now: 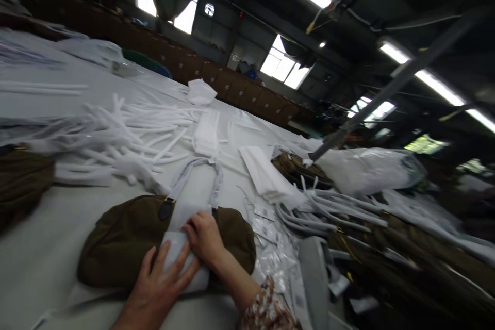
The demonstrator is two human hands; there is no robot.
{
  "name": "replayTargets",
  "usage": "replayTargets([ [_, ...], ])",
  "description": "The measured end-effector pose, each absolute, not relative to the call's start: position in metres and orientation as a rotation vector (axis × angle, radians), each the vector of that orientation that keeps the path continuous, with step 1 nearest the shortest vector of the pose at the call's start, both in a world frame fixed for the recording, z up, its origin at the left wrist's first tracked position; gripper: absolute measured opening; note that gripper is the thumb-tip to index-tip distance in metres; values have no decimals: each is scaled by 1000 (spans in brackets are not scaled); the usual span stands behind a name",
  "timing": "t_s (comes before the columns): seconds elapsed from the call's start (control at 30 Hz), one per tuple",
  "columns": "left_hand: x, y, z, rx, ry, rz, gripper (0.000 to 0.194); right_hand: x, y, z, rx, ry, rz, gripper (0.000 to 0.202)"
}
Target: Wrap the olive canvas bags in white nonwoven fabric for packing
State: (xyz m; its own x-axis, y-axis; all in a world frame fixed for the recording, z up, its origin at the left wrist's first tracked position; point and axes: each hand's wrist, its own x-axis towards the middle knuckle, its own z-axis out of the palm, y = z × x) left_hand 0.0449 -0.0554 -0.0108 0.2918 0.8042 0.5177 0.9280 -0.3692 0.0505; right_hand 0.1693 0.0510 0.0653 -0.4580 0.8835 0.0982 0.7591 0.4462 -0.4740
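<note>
On the white tabletop (46, 252) lies a brown handbag (119, 237), a foam sheet (200, 277) over its middle, handles (218, 180) already wrapped; the left hand (157, 281) spreads on the sheet, the right hand (204, 238) bunches its fingers there, pinching or not, can't tell

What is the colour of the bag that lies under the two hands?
Olive-brown fabric bag; it shows best in the head view.

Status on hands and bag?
Left hand spread on white sheet. Right hand on it too, fingers curled. Sheet over brown bag. Packets near bag's right end.
</note>
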Motion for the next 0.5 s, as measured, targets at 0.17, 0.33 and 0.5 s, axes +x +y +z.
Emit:
replayTargets([
  [0.17, 41, -58, -17, -2427, -1624, -708, 58, 259, -13, 98, -1587, -1802, 430, 22],
  [0.33, 38, -62, -26, -2453, -1625, -705, 61, 428, -105, 127, -2116, -984, 64, 44],
  [0.5, 33, -61, -29, -2468, -1586, -601, 56, 515, -139, 121, -2238, -780, 325, 48],
])
